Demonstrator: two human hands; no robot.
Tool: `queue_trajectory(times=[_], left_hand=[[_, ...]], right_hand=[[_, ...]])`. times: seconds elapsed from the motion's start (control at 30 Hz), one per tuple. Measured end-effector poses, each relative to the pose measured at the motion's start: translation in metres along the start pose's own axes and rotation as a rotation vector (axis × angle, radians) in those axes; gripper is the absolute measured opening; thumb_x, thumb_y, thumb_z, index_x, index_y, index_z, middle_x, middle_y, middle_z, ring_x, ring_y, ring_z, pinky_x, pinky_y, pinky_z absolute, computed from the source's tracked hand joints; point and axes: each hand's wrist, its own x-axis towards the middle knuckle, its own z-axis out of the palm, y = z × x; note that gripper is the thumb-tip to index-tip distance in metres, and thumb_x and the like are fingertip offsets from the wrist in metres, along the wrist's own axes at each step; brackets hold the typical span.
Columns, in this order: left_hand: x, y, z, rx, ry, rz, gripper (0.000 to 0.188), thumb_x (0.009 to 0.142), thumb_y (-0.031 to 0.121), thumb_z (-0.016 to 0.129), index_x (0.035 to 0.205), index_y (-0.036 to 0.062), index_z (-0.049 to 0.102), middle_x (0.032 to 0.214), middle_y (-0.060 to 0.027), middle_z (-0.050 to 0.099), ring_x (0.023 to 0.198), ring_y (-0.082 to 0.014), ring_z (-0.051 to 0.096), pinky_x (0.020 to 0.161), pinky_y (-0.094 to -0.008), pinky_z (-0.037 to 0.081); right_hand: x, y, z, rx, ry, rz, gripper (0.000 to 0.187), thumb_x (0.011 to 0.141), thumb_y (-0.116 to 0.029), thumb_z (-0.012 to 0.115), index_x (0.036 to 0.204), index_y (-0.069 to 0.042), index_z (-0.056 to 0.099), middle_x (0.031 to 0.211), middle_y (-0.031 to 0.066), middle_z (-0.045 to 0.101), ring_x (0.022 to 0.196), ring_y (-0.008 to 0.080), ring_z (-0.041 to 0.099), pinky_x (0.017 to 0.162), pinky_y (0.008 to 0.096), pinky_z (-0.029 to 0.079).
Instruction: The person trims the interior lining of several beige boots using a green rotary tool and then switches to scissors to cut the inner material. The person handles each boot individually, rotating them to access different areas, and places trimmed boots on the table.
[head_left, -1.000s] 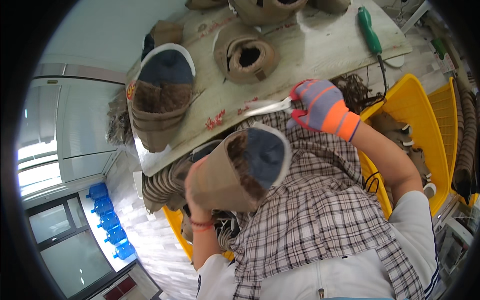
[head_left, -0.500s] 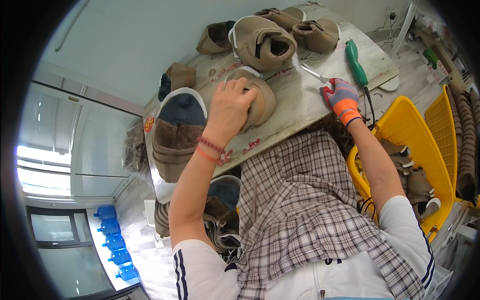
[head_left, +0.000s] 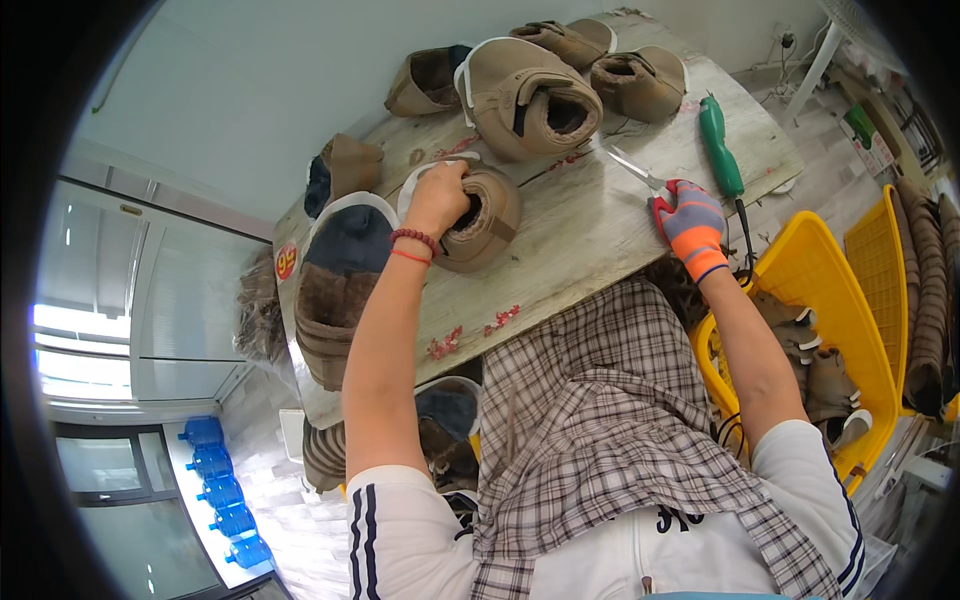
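Note:
My bare left hand [head_left: 438,198], with a beaded bracelet and a red cord at the wrist, is closed on a brown fleece-lined shoe [head_left: 503,218] on the table. Its fingers grip the shoe at the opening, and some fingertips are hidden. The shoe's opening now faces me. My right hand [head_left: 692,222], in a grey, orange and red work glove, holds a pair of scissors [head_left: 636,167] over the table's right part. The blades are slightly apart and point to the upper left.
Several more brown shoes stand along the table's [head_left: 560,235] far side, among them a large shoe [head_left: 500,85]. Nested uppers [head_left: 335,300] lie at the left edge. A green corded hand tool [head_left: 718,145] rests at the right. Below are yellow baskets [head_left: 850,290] with shoes.
My left hand has moved slightly left and turned the shoe, so its fleece opening shows. My right hand still holds the scissors in about the same place.

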Motion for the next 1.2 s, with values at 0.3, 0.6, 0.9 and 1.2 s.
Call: queue_trajectory(times=[0.3,0.6,0.9,1.2], left_hand=[[0.016,-0.016,0.004,-0.123,0.060,-0.004,0.036,0.074,0.007,0.058,0.110,0.0082,0.062,0.100,-0.0199,0.063,0.095,-0.0361,0.059,0.084,-0.0411,0.047],[0.029,-0.173,-0.061,0.086,0.096,0.014,0.033,0.082,0.022,0.067,0.108,0.0023,0.063,0.103,-0.0151,0.066,0.097,-0.0301,0.064,0.083,-0.0357,0.052],[0.050,-0.244,-0.021,-1.157,0.189,-1.123,0.066,0.080,0.028,0.067,0.135,0.0095,0.036,0.143,-0.0107,0.027,0.115,-0.0393,0.040,0.083,-0.0504,0.046],[0.043,-0.226,-0.051,-1.064,0.383,-0.903,0.074,0.079,0.052,0.066,0.127,-0.0018,0.052,0.129,-0.0124,0.052,0.115,-0.0293,0.049,0.098,-0.0424,0.039]], right_hand=[[0.004,-0.019,-0.009,0.028,-0.042,0.013,0.034,0.074,-0.033,0.068,0.097,-0.008,0.065,0.091,0.0125,0.067,0.088,0.0302,0.062,0.079,0.0387,0.049],[-0.005,0.004,-0.012,0.085,0.092,0.018,0.031,0.069,-0.031,0.070,0.093,-0.011,0.069,0.090,0.0134,0.067,0.086,0.0334,0.062,0.077,0.0426,0.050],[-0.008,0.006,-0.040,0.080,-0.054,0.082,0.029,0.072,-0.033,0.070,0.090,-0.011,0.066,0.080,0.0112,0.065,0.080,0.0286,0.062,0.070,0.0392,0.048],[-0.001,-0.002,-0.029,0.164,-0.024,0.044,0.029,0.071,-0.034,0.070,0.090,-0.012,0.065,0.080,0.0081,0.065,0.082,0.0273,0.062,0.073,0.0370,0.047]])
